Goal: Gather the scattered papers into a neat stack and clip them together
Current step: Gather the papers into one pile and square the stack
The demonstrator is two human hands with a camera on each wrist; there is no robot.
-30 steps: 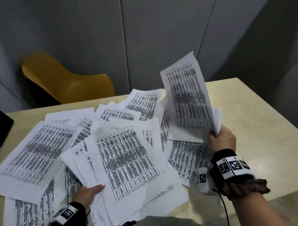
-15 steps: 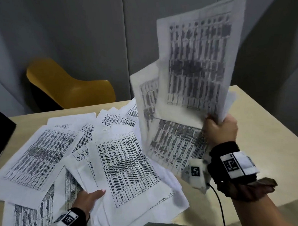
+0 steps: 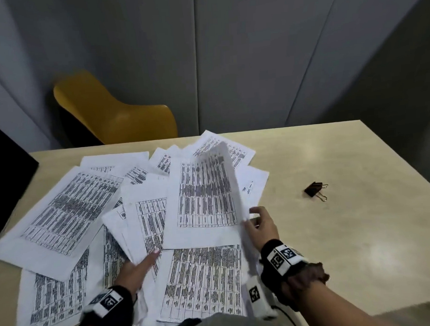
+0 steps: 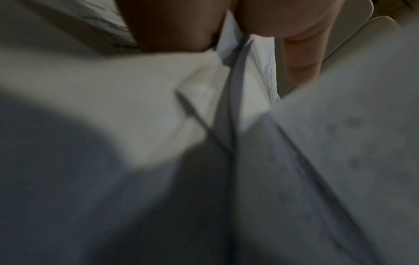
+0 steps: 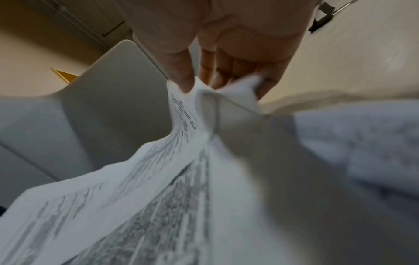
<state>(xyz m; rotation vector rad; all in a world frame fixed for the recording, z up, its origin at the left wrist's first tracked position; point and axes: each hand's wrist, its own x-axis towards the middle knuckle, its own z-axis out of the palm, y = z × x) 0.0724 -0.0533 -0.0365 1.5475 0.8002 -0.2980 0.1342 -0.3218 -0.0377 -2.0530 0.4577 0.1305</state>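
Several printed sheets (image 3: pixel 69 209) lie fanned and overlapping on the beige table (image 3: pixel 346 243). My right hand (image 3: pixel 250 217) pinches the right edge of a few gathered sheets (image 3: pixel 205 199), which lie low over the pile with their right side curled up. In the right wrist view, thumb and fingers (image 5: pixel 181 75) pinch the paper corner (image 5: pixel 238 89). My left hand (image 3: pixel 149 257) is at the near middle of the pile, index finger stretched out. The left wrist view has the thumb (image 4: pixel 172 26) and fingers clamping sheet edges (image 4: pixel 240 53). A black binder clip (image 3: pixel 316 189) lies on bare table to the right.
A yellow chair (image 3: pixel 124 117) stands behind the table's far edge. A black object (image 3: pixel 7 170) sits at the left edge. Grey wall panels rise behind. The right half of the table holds only the clip.
My right hand has swung the lifted sheets down from head height onto the pile. The binder clip now shows on the right. My left hand has shifted slightly right.
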